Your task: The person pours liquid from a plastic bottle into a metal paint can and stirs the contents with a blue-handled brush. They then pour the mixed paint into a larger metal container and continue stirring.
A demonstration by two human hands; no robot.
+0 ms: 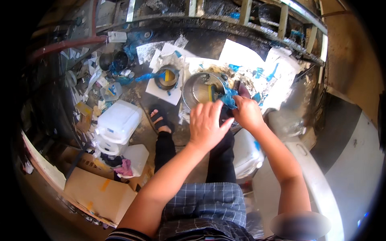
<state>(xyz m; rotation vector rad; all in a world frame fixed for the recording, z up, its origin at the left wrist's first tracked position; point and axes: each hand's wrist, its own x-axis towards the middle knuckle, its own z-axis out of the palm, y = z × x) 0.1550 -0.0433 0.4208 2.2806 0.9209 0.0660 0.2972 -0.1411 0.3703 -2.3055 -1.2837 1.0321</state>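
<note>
A wide metal can (187, 93) stands on stained paper ahead of me. A tan and yellow thing inside it shows only in part. My left hand (207, 124) is over the can's near edge, fingers stretched and thumb apart; whether it touches the rim I cannot tell. To the can's right, my right hand (248, 112) has its fingers closed on crumpled blue plastic (229, 99). A dark brown piece (243, 88) sticks up beyond those fingers. Farther left, a smaller can (165, 85), with blue and yellow at its top, rests on a white sheet (175, 96).
White plastic jugs (120, 120) stand at left, above a cardboard box (100, 193). Another white jug (246, 154) is by my right leg. A metal frame (225, 20) crosses the back. Paper scraps and blue plastic litter the floor, and my sandalled foot (161, 122) is beside the cans.
</note>
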